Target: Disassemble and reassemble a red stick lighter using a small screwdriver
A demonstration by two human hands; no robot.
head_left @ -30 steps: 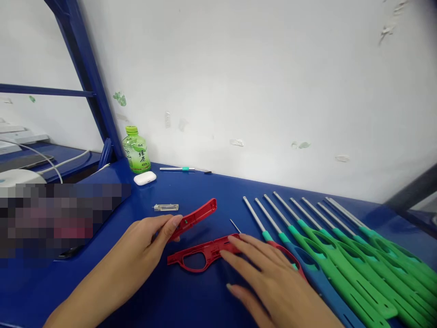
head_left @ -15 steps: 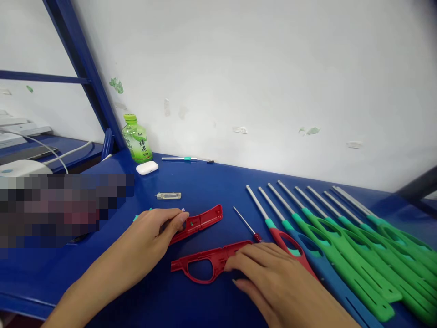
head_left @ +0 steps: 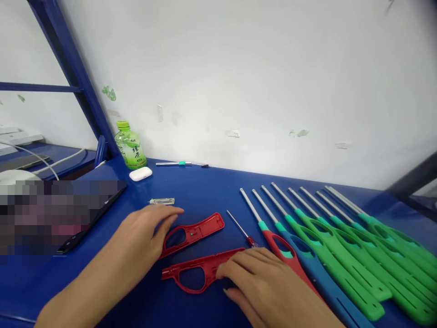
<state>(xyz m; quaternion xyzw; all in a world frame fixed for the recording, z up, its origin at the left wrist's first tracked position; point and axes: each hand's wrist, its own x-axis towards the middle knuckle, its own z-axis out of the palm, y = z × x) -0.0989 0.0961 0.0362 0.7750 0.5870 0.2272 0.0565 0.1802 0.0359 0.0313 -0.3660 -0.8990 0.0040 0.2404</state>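
Note:
Two red halves of a long-nosed lighter casing lie on the blue table. My left hand (head_left: pixel 145 232) is over the left end of the upper casing half (head_left: pixel 206 227), thumb and forefinger apart with nothing visible between them. A small green part sits inside that half. The fingers of my right hand (head_left: pixel 261 282) curl over the handle end of the lower casing half (head_left: pixel 191 264), gripping it; that end is hidden under them. Just above my right hand lies a screwdriver (head_left: pixel 241 228) with a red handle. A clear lighter fuel tank (head_left: pixel 162 201) rests beyond my left hand.
Assembled long lighters, one red (head_left: pixel 282 243), one blue (head_left: pixel 307 255) and several green (head_left: pixel 336 255), fan out at right. A green tea bottle (head_left: pixel 130 148), a white earbud case (head_left: pixel 140 174) and a metal lighter tube (head_left: pixel 172 163) stand or lie near the wall.
A small pale piece seen by my left fingertips no longer shows; the hand has shifted left off the upper casing half, uncovering its loop. My right hand keeps its place on the lower half.

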